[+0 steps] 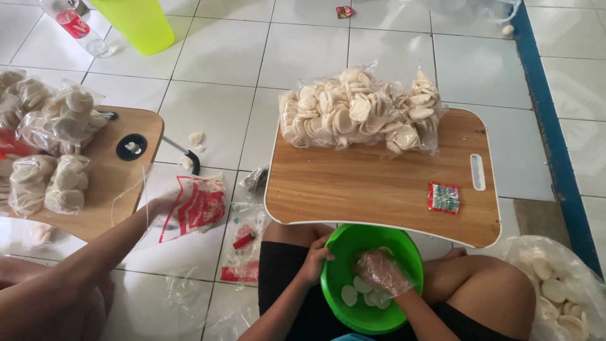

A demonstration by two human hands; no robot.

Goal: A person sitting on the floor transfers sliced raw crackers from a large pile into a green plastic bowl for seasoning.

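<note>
Hidden: my gloved right hand (382,273) blurred, grip on crackers (361,292) cannot be told | Left hand (315,257) grasping rim | Green bowl (404,249) in my lap: round, pale discs inside.

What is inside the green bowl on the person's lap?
The green bowl holds a few pale round crackers. The right hand, in a clear plastic glove, reaches in and covers whatever lies beneath it.

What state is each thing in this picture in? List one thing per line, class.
green bowl: nearly empty, gripped at rim by left hand
right hand: plastic-gloved, inside bowl on crackers
cracker bags: filled, piled on wooden lap table
red-green sachet: sealed, lying flat
</note>
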